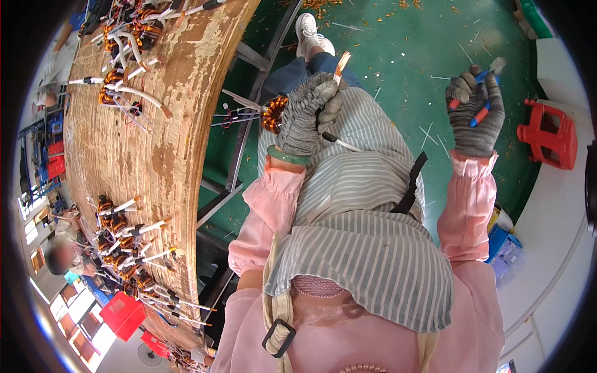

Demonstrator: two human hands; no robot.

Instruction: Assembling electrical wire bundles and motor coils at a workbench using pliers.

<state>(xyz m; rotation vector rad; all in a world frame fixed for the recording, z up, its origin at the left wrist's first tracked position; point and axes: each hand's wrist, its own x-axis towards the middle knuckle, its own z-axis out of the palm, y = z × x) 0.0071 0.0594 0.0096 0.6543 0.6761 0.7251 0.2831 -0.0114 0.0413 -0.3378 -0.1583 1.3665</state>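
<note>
My left hand (308,115), in a grey knit glove, is closed around a copper-wound ring coil (272,114) above my lap. From the top of that fist sticks a white-sleeved lead (341,67) with bare copper strands fanned at its tip. Another white lead with a black sleeve (336,140) comes out below the fingers, and thin wires trail left from the coil. Off to the right, over the floor, my right hand (476,115), also gloved in grey, grips pliers (480,115) with red and blue handles. Their jaws are blurred and hard to make out.
A worn wooden bench (180,112) runs along my left, with several coils (124,248) and their white leads on it. A red plastic stool (548,133) stands at right, near a blue bin (502,245). Wire scraps litter the green floor (404,37). Another person (62,255) is at far left.
</note>
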